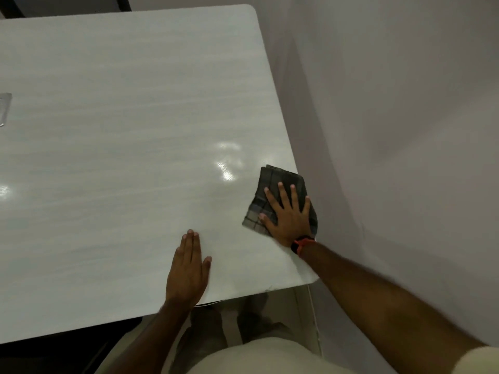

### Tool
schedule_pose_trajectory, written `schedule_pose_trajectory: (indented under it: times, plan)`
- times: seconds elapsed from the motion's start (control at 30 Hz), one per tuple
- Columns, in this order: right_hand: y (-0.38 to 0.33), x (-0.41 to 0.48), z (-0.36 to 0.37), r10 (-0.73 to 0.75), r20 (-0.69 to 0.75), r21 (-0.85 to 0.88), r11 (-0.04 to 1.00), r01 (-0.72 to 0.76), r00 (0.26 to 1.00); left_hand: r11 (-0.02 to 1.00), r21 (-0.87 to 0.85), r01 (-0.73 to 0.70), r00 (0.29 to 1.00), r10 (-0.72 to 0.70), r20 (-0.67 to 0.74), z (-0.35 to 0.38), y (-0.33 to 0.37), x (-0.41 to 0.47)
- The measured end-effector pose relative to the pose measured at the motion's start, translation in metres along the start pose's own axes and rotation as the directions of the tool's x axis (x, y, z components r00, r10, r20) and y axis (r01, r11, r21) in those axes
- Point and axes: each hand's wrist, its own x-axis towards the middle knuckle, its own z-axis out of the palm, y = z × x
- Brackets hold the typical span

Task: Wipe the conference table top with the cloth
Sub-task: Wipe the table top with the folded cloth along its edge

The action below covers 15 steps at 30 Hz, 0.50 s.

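Note:
A white, glossy conference table top (121, 136) fills most of the head view. A dark checked cloth (278, 177) lies folded on it at the table's right edge, partly hanging past that edge. My right hand (287, 211) presses flat on the cloth with fingers straight and spread; a black and orange band sits on its wrist. My left hand (189, 268) rests flat on the bare table near the front edge, fingers straight and together, holding nothing.
A pale wall (391, 117) runs close along the table's right side with a narrow gap. A small clear object (4, 109) lies at the far left edge of the table. A dark chair (67, 4) stands beyond the far edge.

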Motion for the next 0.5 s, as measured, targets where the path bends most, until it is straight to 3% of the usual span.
schedule_pose_trajectory:
  times: [0.17,0.3,0.5]
  plan:
    - [0.007,-0.086,0.028,-0.135,0.026,-0.022,0.991,0.135,0.991,1.0,-0.016,-0.01,1.0,0.011,0.021,-0.006,0.0,0.003]
    - [0.02,-0.046,0.015,-0.208,0.064,-0.058,0.975,0.212,0.976,0.999,-0.015,-0.028,0.999,0.029,0.019,-0.005,-0.004,0.002]
    - [-0.036,0.027,0.004,0.038,-0.017,-0.001,0.999,-0.038,0.999,0.997,-0.07,-0.043,0.999,0.043,-0.008,-0.008,-0.006,0.0]
